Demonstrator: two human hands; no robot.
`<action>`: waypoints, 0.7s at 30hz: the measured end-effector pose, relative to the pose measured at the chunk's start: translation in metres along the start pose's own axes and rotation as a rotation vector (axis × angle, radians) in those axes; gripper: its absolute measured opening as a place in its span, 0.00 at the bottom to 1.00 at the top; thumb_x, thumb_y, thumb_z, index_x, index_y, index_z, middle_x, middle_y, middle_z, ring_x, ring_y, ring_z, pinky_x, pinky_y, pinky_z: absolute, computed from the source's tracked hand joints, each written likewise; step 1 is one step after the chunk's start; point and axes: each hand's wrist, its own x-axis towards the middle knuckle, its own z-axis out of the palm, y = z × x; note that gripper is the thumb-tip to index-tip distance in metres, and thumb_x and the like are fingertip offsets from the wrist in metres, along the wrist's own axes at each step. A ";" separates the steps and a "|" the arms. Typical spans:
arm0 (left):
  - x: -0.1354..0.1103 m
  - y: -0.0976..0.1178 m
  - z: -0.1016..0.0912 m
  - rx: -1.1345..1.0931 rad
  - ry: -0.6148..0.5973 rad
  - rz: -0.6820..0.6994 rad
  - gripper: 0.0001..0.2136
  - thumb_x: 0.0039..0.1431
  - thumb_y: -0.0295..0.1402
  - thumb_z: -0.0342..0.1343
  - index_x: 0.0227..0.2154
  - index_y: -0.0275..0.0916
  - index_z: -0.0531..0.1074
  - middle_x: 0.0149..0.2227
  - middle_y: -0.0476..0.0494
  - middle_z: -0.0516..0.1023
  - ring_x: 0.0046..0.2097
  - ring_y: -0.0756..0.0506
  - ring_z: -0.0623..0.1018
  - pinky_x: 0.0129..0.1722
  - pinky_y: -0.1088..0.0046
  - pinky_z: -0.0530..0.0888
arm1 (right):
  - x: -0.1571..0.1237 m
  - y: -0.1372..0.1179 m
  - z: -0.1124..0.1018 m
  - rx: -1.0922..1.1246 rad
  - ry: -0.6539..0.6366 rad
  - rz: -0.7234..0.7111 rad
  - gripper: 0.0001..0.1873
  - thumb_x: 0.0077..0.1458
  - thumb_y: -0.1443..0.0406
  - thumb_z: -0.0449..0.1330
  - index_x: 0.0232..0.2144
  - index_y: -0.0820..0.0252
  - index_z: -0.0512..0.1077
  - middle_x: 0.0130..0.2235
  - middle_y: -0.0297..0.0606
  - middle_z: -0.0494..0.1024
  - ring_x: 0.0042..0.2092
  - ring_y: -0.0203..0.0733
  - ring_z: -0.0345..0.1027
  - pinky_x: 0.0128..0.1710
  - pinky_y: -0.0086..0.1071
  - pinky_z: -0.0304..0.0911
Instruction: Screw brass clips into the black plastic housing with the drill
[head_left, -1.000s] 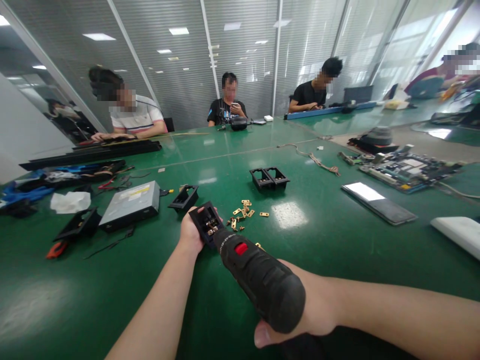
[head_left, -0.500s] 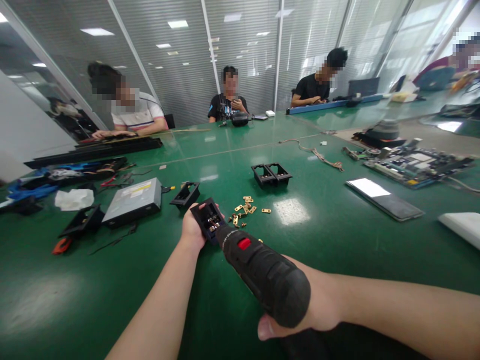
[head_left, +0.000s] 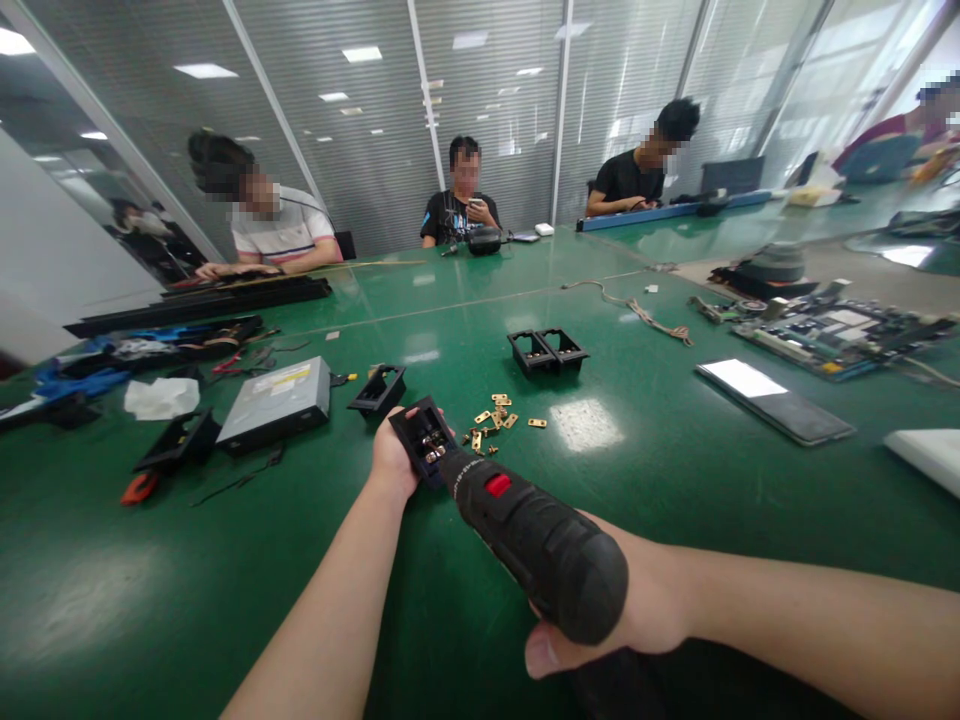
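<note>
My left hand (head_left: 393,462) is closed around a black plastic housing (head_left: 411,428), tilted with its hollow side facing me. Small metal parts show inside it. Gripped in my right hand (head_left: 637,590) is a black cordless drill (head_left: 536,535) with a red switch on top. The drill's front end points into the housing, and its tip is hidden there. Just beyond the housing lie several brass plates (head_left: 510,421) and small screws (head_left: 492,450). A similar black housing (head_left: 377,390) rests behind my left hand, and a joined pair of housings (head_left: 547,351) stands farther back.
A silver disc drive (head_left: 277,400) and another black housing (head_left: 176,440) lie to the left. On the right are a phone (head_left: 772,400), a circuit board (head_left: 840,325) and a white object (head_left: 926,458). A cable (head_left: 637,310) crosses the green table (head_left: 465,290). Several people sit around it.
The view has shifted slightly, so the whole scene sits a little farther right. The drill stays against the housing, and both hands keep their hold.
</note>
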 end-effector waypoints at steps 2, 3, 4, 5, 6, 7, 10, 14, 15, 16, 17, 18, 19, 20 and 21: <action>0.000 0.000 0.000 -0.003 -0.005 0.000 0.15 0.56 0.35 0.47 0.27 0.32 0.76 0.22 0.37 0.77 0.23 0.40 0.78 0.23 0.64 0.75 | 0.000 0.001 0.001 0.003 0.002 -0.013 0.16 0.44 0.62 0.76 0.33 0.62 0.76 0.30 0.31 0.76 0.31 0.37 0.69 0.36 0.32 0.70; 0.000 0.000 0.000 -0.002 -0.004 0.001 0.14 0.56 0.35 0.47 0.27 0.32 0.76 0.21 0.38 0.77 0.23 0.40 0.78 0.22 0.65 0.75 | 0.000 0.002 0.001 0.008 0.001 -0.013 0.15 0.44 0.63 0.76 0.31 0.62 0.75 0.29 0.31 0.76 0.31 0.36 0.68 0.36 0.32 0.70; 0.000 0.000 0.000 0.000 -0.001 0.003 0.14 0.56 0.35 0.47 0.27 0.32 0.75 0.21 0.38 0.77 0.23 0.40 0.78 0.22 0.65 0.75 | 0.001 0.002 0.001 0.016 0.000 -0.008 0.15 0.44 0.63 0.76 0.30 0.62 0.75 0.29 0.31 0.76 0.31 0.36 0.68 0.36 0.31 0.70; 0.000 0.000 -0.001 0.001 0.000 0.007 0.14 0.56 0.34 0.47 0.27 0.33 0.75 0.21 0.39 0.76 0.23 0.40 0.78 0.22 0.65 0.75 | 0.001 0.003 0.002 0.028 0.004 0.001 0.15 0.43 0.63 0.76 0.28 0.62 0.75 0.29 0.31 0.76 0.30 0.36 0.67 0.35 0.31 0.70; 0.000 0.000 -0.001 0.001 0.000 0.009 0.13 0.56 0.34 0.47 0.27 0.33 0.75 0.21 0.39 0.76 0.23 0.40 0.78 0.22 0.64 0.75 | 0.001 0.003 0.002 0.042 0.007 0.010 0.15 0.42 0.64 0.76 0.28 0.62 0.75 0.29 0.31 0.76 0.30 0.35 0.67 0.34 0.30 0.69; 0.001 0.000 -0.001 0.000 -0.001 0.009 0.14 0.56 0.34 0.47 0.28 0.33 0.75 0.21 0.39 0.77 0.23 0.40 0.78 0.22 0.64 0.75 | 0.002 0.003 0.002 0.061 0.010 0.020 0.15 0.42 0.64 0.77 0.27 0.62 0.75 0.29 0.31 0.75 0.30 0.35 0.67 0.33 0.29 0.69; 0.001 0.000 -0.002 -0.009 0.006 0.001 0.14 0.56 0.35 0.47 0.29 0.32 0.76 0.22 0.38 0.77 0.24 0.39 0.78 0.22 0.63 0.75 | 0.003 0.003 0.002 0.102 0.004 0.020 0.14 0.43 0.65 0.76 0.27 0.62 0.75 0.27 0.28 0.74 0.28 0.33 0.65 0.33 0.29 0.68; 0.002 -0.001 -0.003 -0.004 0.007 -0.004 0.14 0.56 0.35 0.47 0.29 0.33 0.76 0.22 0.39 0.77 0.24 0.39 0.79 0.22 0.64 0.75 | 0.002 0.004 0.003 0.066 0.043 -0.034 0.16 0.41 0.66 0.77 0.26 0.62 0.72 0.27 0.28 0.73 0.28 0.33 0.65 0.32 0.28 0.67; 0.002 -0.001 -0.003 0.001 -0.002 -0.002 0.14 0.56 0.35 0.47 0.29 0.33 0.76 0.22 0.39 0.77 0.24 0.39 0.79 0.22 0.64 0.75 | 0.002 0.005 0.004 0.066 0.056 -0.043 0.16 0.41 0.66 0.77 0.26 0.62 0.72 0.27 0.28 0.73 0.28 0.33 0.65 0.32 0.28 0.66; 0.003 -0.001 -0.004 0.006 -0.011 0.000 0.14 0.56 0.35 0.47 0.29 0.33 0.76 0.22 0.38 0.77 0.24 0.39 0.79 0.23 0.63 0.76 | 0.002 0.006 0.004 0.073 0.061 -0.051 0.16 0.41 0.66 0.77 0.25 0.62 0.72 0.26 0.28 0.72 0.28 0.33 0.64 0.32 0.28 0.66; 0.003 -0.001 -0.005 0.007 -0.016 -0.001 0.14 0.56 0.35 0.47 0.28 0.33 0.76 0.22 0.38 0.77 0.24 0.39 0.79 0.23 0.63 0.76 | 0.002 0.007 0.004 0.085 0.057 -0.060 0.16 0.41 0.67 0.76 0.26 0.62 0.72 0.26 0.27 0.72 0.27 0.32 0.64 0.32 0.27 0.66; 0.003 -0.001 -0.005 0.003 -0.017 -0.002 0.14 0.56 0.35 0.47 0.28 0.32 0.76 0.22 0.38 0.77 0.24 0.39 0.79 0.23 0.63 0.76 | 0.002 0.008 0.004 0.098 0.050 -0.068 0.15 0.41 0.67 0.76 0.26 0.62 0.73 0.26 0.27 0.71 0.27 0.32 0.63 0.32 0.27 0.66; 0.004 -0.002 -0.006 -0.006 -0.015 -0.004 0.14 0.57 0.35 0.47 0.28 0.32 0.76 0.22 0.38 0.77 0.24 0.39 0.79 0.22 0.63 0.76 | 0.002 0.009 0.004 0.108 0.042 -0.073 0.15 0.41 0.67 0.76 0.26 0.62 0.73 0.26 0.27 0.71 0.27 0.32 0.63 0.31 0.26 0.65; 0.004 -0.002 -0.006 -0.016 -0.013 -0.008 0.14 0.57 0.35 0.47 0.28 0.32 0.76 0.22 0.37 0.78 0.24 0.39 0.79 0.22 0.63 0.76 | 0.002 0.010 0.004 0.114 0.037 -0.077 0.14 0.42 0.67 0.76 0.26 0.62 0.73 0.26 0.27 0.71 0.27 0.32 0.63 0.30 0.26 0.65; 0.004 -0.002 -0.006 -0.027 -0.012 -0.011 0.15 0.57 0.35 0.47 0.28 0.32 0.76 0.22 0.37 0.78 0.24 0.39 0.79 0.22 0.64 0.75 | 0.002 0.011 0.004 0.116 0.036 -0.079 0.14 0.42 0.68 0.75 0.27 0.62 0.72 0.26 0.27 0.72 0.27 0.32 0.64 0.30 0.26 0.64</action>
